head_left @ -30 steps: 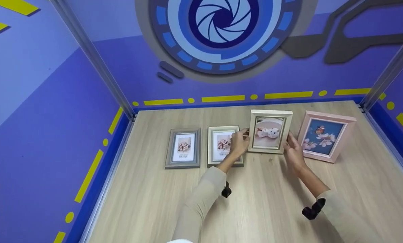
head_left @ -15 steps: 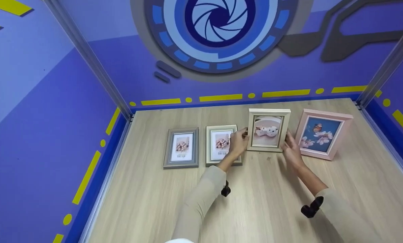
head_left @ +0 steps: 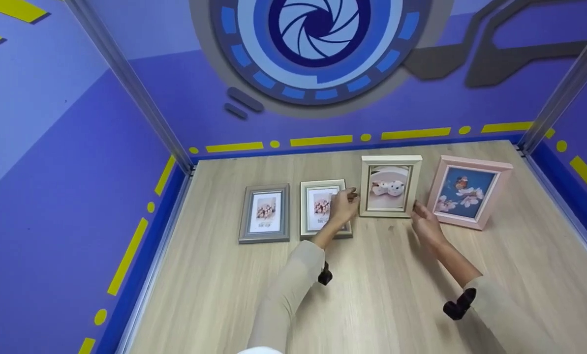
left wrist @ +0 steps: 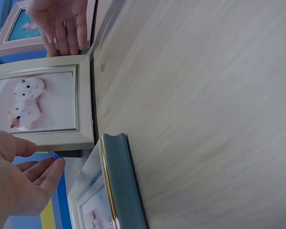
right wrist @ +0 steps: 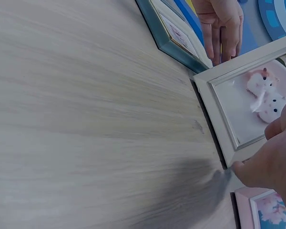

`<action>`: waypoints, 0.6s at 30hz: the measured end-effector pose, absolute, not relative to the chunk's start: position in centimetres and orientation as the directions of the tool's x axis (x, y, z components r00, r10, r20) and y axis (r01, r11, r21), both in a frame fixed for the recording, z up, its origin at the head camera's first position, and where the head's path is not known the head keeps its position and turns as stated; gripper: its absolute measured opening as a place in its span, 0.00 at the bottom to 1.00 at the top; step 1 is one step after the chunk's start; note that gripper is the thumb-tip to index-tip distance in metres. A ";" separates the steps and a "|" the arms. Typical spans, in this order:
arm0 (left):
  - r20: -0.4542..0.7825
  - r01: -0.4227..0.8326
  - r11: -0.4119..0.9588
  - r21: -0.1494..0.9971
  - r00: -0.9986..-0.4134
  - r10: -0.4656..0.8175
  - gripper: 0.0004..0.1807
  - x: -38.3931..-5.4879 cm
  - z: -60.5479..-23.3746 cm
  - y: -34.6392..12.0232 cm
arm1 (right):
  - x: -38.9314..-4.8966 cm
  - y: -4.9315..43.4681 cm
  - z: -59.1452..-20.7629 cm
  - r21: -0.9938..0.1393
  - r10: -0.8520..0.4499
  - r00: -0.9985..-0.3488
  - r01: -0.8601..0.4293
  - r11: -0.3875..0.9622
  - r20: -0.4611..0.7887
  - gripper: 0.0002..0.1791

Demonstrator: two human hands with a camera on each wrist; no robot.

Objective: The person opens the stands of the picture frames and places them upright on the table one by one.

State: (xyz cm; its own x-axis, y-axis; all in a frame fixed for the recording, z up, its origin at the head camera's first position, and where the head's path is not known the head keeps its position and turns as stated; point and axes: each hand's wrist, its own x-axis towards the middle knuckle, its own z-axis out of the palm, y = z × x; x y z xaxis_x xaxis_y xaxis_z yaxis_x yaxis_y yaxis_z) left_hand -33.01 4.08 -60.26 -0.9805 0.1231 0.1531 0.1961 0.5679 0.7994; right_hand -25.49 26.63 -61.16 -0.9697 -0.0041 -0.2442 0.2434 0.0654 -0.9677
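A cream picture frame with a photo of two round white animal figures stands upright on the wooden table. My left hand is just left of it, fingers loosely bent with nothing between thumb and fingers in the left wrist view. It overlaps a pale gold frame in the head view. My right hand is at the cream frame's lower right edge; its fingers look straight in the left wrist view. Right of that hand stands a pink frame with a butterfly and blossoms.
A grey picture frame is at the left end of the row. Behind the table rises a blue-purple back wall with yellow marks, and metal posts stand at the corners.
My left hand has come away from the cream frame's left edge, slightly to the left. The right hand has slid a little down and off its right side. The frames keep their places.
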 end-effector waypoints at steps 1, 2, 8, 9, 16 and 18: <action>0.150 0.192 0.573 0.797 -0.981 0.120 0.17 -33.0 -60.2 3.8 | -25.4 26.6 -61.1 -0.965 -0.007 -0.966 0.256 0.051 -0.257 0.34; 0.153 0.192 0.582 0.791 -0.981 0.116 0.17 -33.1 -60.1 3.6 | -25.2 26.6 -61.0 -0.963 -0.012 -0.963 0.268 0.036 -0.268 0.35; 0.147 0.170 0.600 0.782 -0.985 0.088 0.15 -32.9 -59.5 1.5 | -24.2 26.9 -60.6 -0.939 -0.057 -0.937 0.343 0.042 -0.345 0.38; 0.146 0.168 0.593 0.787 -0.986 0.086 0.15 -32.9 -59.5 1.0 | -24.1 27.0 -60.6 -0.936 -0.060 -0.935 0.345 0.061 -0.349 0.38; 0.155 0.164 0.591 0.790 -0.986 0.066 0.14 -32.2 -59.2 -3.1 | -23.8 26.0 -60.9 -0.915 -0.135 -0.918 0.341 0.213 -0.374 0.36; 0.146 0.151 0.590 0.793 -0.988 0.056 0.14 -31.9 -59.0 -4.3 | -23.9 25.2 -60.9 -0.914 -0.175 -0.910 0.334 0.231 -0.377 0.35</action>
